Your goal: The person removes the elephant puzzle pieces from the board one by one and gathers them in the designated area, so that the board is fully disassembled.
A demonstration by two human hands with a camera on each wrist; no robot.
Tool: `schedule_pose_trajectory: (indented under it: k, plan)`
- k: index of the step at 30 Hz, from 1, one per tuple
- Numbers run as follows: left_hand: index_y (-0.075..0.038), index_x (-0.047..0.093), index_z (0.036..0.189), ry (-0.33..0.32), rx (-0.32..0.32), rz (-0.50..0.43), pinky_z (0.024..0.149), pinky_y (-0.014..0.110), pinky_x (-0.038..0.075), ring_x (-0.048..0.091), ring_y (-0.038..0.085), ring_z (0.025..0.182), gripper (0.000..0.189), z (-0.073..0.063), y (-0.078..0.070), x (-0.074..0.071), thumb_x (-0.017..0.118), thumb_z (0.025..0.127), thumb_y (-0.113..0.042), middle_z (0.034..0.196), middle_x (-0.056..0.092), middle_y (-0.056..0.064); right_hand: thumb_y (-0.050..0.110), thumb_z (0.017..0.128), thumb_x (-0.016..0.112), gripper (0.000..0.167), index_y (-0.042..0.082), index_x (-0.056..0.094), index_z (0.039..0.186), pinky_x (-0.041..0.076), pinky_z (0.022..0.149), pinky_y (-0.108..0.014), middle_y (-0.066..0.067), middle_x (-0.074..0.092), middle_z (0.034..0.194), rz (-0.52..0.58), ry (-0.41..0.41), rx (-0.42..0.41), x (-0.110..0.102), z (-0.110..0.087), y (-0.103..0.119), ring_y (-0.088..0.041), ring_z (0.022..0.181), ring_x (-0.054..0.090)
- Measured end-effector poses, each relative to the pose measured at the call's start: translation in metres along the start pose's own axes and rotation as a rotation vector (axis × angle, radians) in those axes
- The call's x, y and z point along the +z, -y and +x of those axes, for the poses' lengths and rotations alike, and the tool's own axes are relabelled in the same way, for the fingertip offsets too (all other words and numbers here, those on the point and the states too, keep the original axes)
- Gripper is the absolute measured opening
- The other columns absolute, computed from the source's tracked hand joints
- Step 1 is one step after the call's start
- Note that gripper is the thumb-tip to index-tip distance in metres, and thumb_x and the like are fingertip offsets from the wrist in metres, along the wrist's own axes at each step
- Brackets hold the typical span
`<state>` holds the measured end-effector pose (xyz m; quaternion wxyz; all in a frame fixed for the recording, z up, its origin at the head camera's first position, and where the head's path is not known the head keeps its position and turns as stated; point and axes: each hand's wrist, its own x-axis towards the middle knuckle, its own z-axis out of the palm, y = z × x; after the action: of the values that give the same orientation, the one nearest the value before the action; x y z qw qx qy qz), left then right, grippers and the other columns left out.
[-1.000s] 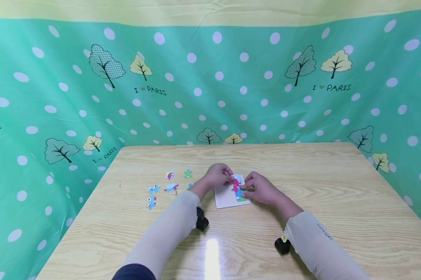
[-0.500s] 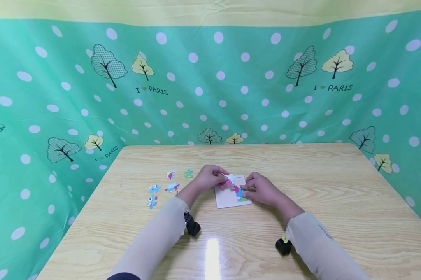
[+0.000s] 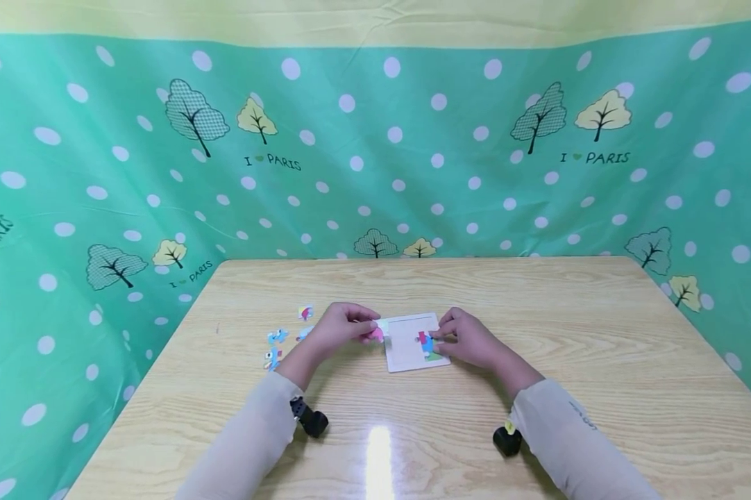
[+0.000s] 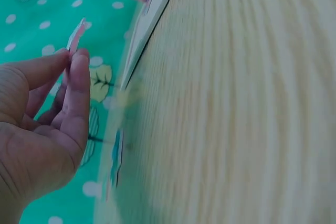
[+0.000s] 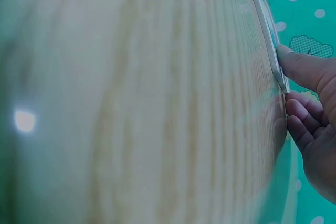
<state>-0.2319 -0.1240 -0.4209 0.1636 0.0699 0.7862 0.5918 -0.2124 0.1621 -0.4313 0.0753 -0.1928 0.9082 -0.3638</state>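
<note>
My left hand (image 3: 339, 332) pinches a pink and white jigsaw piece (image 4: 76, 35) between thumb and fingers. In the head view it is raised by the left edge of the white puzzle board (image 3: 403, 353). My right hand (image 3: 469, 339) holds that board at its right edge. The right wrist view has the thumb (image 5: 299, 66) on top and the other fingers curled against the edge. Joined pieces in red, blue and green (image 3: 428, 345) lie along the board's right side, partly covered by my right fingers.
Left of the board, several loose jigsaw pieces lie on the wooden table (image 3: 575, 333), among them a yellow and red one (image 3: 305, 312) and a blue one (image 3: 272, 359). My left hand and forearm hide others. A green dotted cloth (image 3: 325, 167) hangs behind the table.
My left hand has lifted the pink and white piece from the board's upper right and carried it left to the board's left edge. My right hand has stayed in place.
</note>
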Motion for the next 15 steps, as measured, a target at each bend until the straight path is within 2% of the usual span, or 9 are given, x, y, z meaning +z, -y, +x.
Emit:
schedule_pose_trajectory:
  k: [6,11,15]
  plan:
    - [0.000,0.072,0.105,-0.051,-0.009,0.019,0.075,0.034,0.058,0.067,0.019,0.077,0.016,-0.018,0.006,-0.020,0.069,0.089,-0.002,0.097,0.067,0.012,0.017,0.085,0.077,0.028,0.007,0.073,0.112,0.045,0.091,-0.040,-0.002,0.053,0.107,-0.020,0.007,-0.028,0.000,0.001,-0.001,-0.021,0.099,0.051]
    - [0.001,0.071,0.106,-0.053,-0.015,0.045,0.074,0.034,0.058,0.067,0.020,0.076,0.017,-0.033,0.016,-0.039,0.069,0.089,-0.002,0.096,0.067,0.013,0.016,0.086,0.076,0.030,0.006,0.072,0.115,0.045,0.095,-0.043,-0.005,0.054,0.112,-0.031,0.005,-0.043,0.001,0.000,-0.002,-0.024,0.105,0.052]
    - [0.002,0.071,0.105,-0.045,-0.043,0.063,0.073,0.033,0.058,0.067,0.020,0.077,0.017,-0.042,0.024,-0.052,0.069,0.089,-0.001,0.096,0.065,0.013,0.014,0.086,0.076,0.033,0.006,0.070,0.117,0.045,0.097,-0.046,-0.007,0.055,0.116,-0.022,-0.002,-0.025,-0.001,-0.003,-0.002,-0.027,0.109,0.054]
